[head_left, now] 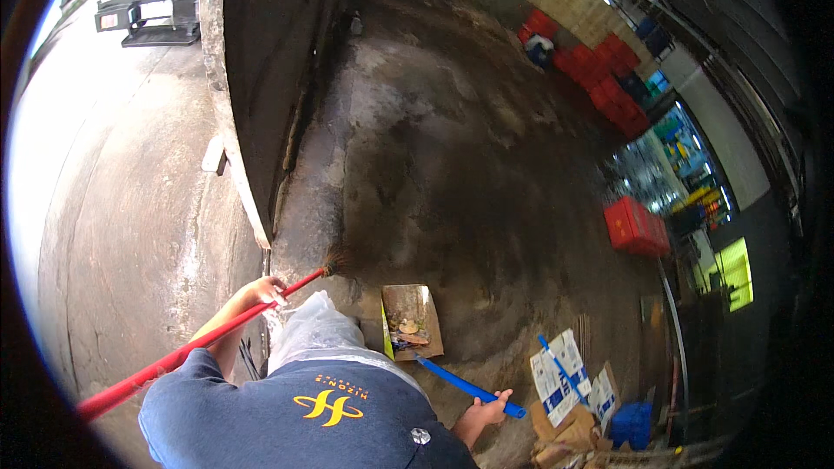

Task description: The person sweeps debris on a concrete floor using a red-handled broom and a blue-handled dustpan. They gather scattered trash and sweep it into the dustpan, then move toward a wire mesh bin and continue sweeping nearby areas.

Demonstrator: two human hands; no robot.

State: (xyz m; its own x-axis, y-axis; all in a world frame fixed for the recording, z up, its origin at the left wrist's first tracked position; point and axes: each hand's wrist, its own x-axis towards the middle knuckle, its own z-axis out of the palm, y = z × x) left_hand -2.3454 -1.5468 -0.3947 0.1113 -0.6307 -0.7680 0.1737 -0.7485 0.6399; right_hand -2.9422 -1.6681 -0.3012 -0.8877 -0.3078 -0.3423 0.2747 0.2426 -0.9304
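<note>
My left hand [268, 289] is closed around the red stick of a broom [195, 343]. The stick slants from the lower left up to dark bristles [334, 261] close to the floor. On the right, my right hand [483, 415] grips a blue tube handle [460, 385] near its outer end. That handle runs to a box-like dustpan [433, 343] with a yellow side, resting on the floor in front of me. Scraps and light-coloured bits of litter [408, 327] lie inside it. The bristles are apart from the dustpan, to its upper left.
A wall [274, 61] ends just ahead of my left hand. Beyond it lies a bright paved strip [130, 148] with a vehicle's rear. Flattened cardboard [556, 373] and a blue container [632, 425] lie at the lower right. Red crates [599, 69] line the far right, with another red crate [637, 226] nearer.
</note>
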